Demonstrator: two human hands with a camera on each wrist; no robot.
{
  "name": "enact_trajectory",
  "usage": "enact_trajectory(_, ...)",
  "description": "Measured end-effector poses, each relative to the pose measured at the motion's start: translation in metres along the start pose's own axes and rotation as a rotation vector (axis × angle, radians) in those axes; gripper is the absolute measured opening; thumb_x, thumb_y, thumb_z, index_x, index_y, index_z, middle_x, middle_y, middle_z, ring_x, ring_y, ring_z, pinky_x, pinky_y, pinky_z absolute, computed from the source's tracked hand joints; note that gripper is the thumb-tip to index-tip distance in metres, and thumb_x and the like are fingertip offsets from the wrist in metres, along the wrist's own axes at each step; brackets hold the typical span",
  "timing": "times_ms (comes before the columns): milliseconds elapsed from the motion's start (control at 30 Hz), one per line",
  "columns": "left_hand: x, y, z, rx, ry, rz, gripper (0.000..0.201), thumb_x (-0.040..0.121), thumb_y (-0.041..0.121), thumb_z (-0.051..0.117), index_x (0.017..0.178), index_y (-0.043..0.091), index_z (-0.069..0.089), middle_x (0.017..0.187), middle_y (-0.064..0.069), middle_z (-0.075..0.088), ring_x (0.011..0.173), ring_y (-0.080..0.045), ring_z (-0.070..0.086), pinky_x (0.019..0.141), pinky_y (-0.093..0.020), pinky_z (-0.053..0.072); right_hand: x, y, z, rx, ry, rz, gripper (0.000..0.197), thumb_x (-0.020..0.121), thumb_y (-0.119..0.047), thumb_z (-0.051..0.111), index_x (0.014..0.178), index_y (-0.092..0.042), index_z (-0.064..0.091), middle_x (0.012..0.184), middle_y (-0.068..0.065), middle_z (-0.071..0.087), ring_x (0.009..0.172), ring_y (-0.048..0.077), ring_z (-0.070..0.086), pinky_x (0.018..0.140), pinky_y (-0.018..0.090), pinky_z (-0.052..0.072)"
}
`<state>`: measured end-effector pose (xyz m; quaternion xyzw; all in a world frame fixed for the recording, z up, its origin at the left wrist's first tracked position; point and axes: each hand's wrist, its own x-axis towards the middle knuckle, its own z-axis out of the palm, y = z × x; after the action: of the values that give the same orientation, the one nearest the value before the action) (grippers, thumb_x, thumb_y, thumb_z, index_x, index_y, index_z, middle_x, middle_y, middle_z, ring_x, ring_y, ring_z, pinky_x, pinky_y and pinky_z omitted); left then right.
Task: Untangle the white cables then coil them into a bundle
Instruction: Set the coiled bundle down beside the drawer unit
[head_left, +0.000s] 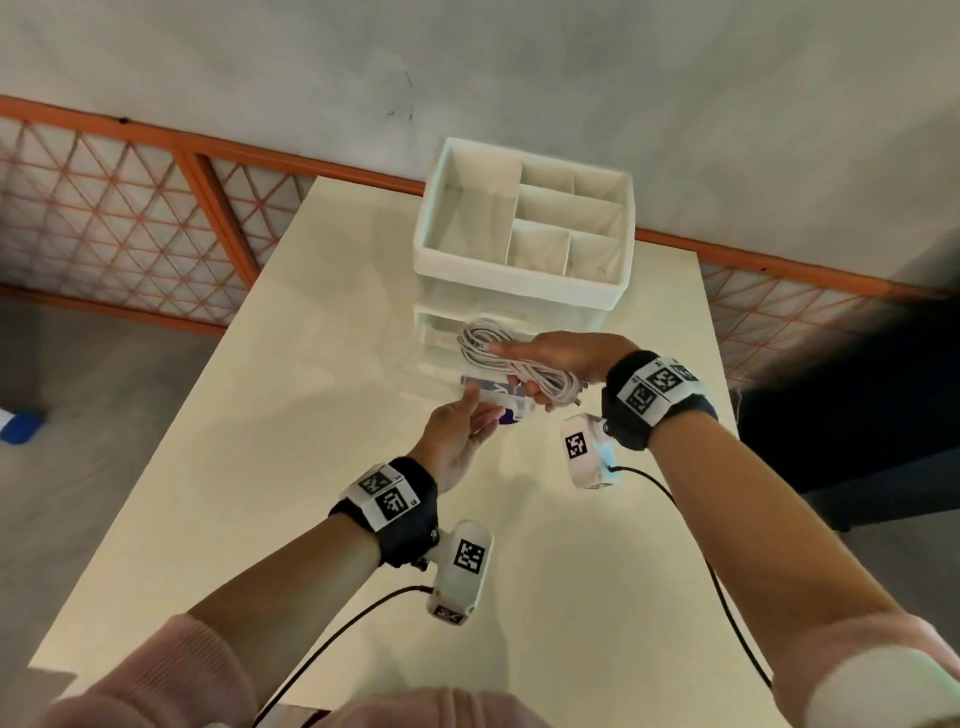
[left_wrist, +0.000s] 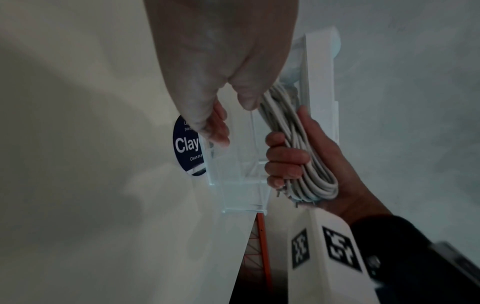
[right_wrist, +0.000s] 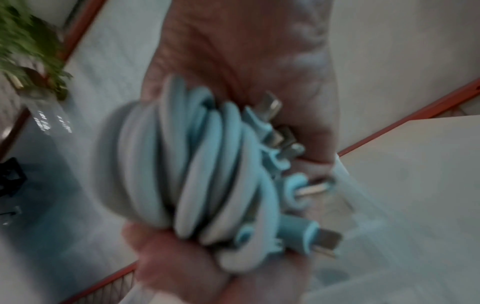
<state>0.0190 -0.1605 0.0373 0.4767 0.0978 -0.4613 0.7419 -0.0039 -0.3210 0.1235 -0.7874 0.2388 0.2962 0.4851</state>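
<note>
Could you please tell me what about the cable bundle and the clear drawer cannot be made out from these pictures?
- Cable bundle: how many cables; the right hand covers its middle in the head view, and blur smears it in the right wrist view.
- Clear drawer: its contents, lost in transparency and dimness in the left wrist view.
- Blue label: partly covered by the left hand.
- Left hand's grip: unclear.
</note>
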Motion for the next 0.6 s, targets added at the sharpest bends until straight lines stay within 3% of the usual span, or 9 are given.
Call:
enact_trajectory(133,0.001,0.0,-0.001,-0.019,-0.002,-0.015,0.043,0.098,0.032,0.043,0.114,-0.006,0.055,0.094,-0.011,0.062,0.082,-0.012,0.062,0.076,-0.018,0.052,0.02,0.003,-0.006,0.067,-0.09,0.124,0.046,0.089,-0.056,0.049,0.079,-0.012,0.058,0.05,-0.004,0.058,0.042,0.011,0.054,0.046,0.019,0.049)
enact_trajectory(200,0.002,0.0,-0.001,-0.032,0.002,-0.021,0.046,0.097,0.032,0.044,0.118,-0.008,0.053,0.093,-0.011,0.063,0.081,-0.012,0.062,0.081,-0.021,0.051,0.026,0.005,-0.009,0.129,-0.045,0.122,0.045,0.089,-0.054,0.051,0.077,-0.011,0.057,0.049,-0.003,0.058,0.041,0.011,0.055,0.044,0.018,0.048)
enact_trajectory(300,0.002,0.0,-0.001,-0.046,0.007,-0.017,0.047,0.098,0.03,0.044,0.12,-0.01,0.051,0.089,-0.011,0.062,0.08,-0.013,0.062,0.076,-0.019,0.052,0.035,0.012,-0.007,0.181,0.044,0.106,0.045,0.088,-0.053,0.053,0.08,-0.009,0.058,0.058,0.002,0.061,0.044,0.012,0.057,0.046,0.02,0.049)
enact_trajectory(433,0.003,0.001,-0.001,-0.054,-0.011,-0.03,0.041,0.097,0.031,0.045,0.113,-0.006,0.054,0.089,-0.012,0.063,0.078,-0.012,0.064,0.073,-0.017,0.054,0.051,0.022,0.005,-0.007,0.264,-0.005,0.056,0.09,-0.06,0.043,0.083,-0.008,0.063,0.077,0.005,0.067,0.064,0.016,0.062,0.063,0.022,0.045)
enact_trajectory(500,0.003,0.001,-0.001,-0.045,-0.012,-0.022,0.036,0.096,0.031,0.046,0.102,-0.003,0.057,0.088,-0.012,0.063,0.077,-0.012,0.064,0.072,-0.018,0.054,0.055,0.025,0.012,-0.062,0.371,-0.037,0.064,0.089,-0.063,0.041,0.093,-0.005,0.067,0.088,0.01,0.068,0.08,0.023,0.063,0.074,0.027,0.044)
enact_trajectory(533,0.003,0.001,-0.001,-0.041,-0.005,-0.018,0.034,0.096,0.031,0.046,0.098,-0.001,0.058,0.088,-0.012,0.063,0.078,-0.013,0.064,0.072,-0.018,0.053,0.057,0.026,0.015,-0.076,0.416,-0.049,0.064,0.089,-0.063,0.04,0.095,-0.005,0.067,0.087,0.009,0.067,0.083,0.024,0.061,0.075,0.028,0.042)
enact_trajectory(600,0.003,0.001,0.0,-0.039,0.007,-0.015,0.032,0.096,0.03,0.047,0.092,0.0,0.057,0.088,-0.012,0.063,0.08,-0.014,0.064,0.074,-0.019,0.053,0.058,0.027,0.019,-0.116,0.485,-0.035,0.06,0.091,-0.06,0.039,0.08,-0.007,0.064,0.07,0.004,0.06,0.078,0.024,0.057,0.068,0.027,0.04)
